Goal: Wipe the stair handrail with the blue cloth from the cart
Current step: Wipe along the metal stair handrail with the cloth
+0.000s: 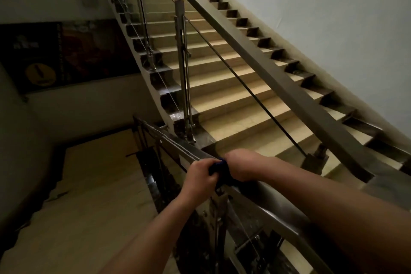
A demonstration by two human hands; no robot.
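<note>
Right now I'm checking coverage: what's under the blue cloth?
The blue cloth lies on the handrail, gripped by the left hand and right hand. The rail beneath it is hidden.

Left hand [200, 176] and right hand [241, 165] clenched, touching.

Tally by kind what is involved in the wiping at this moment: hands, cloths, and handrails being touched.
Bare hands: 2, left hand and right hand, both gripping the cloth.
Dark blue cloths: 1, the bunched blue cloth pressed on the rail.
Dark metal handrails being touched: 1, the near landing handrail.
Total: 4
</note>
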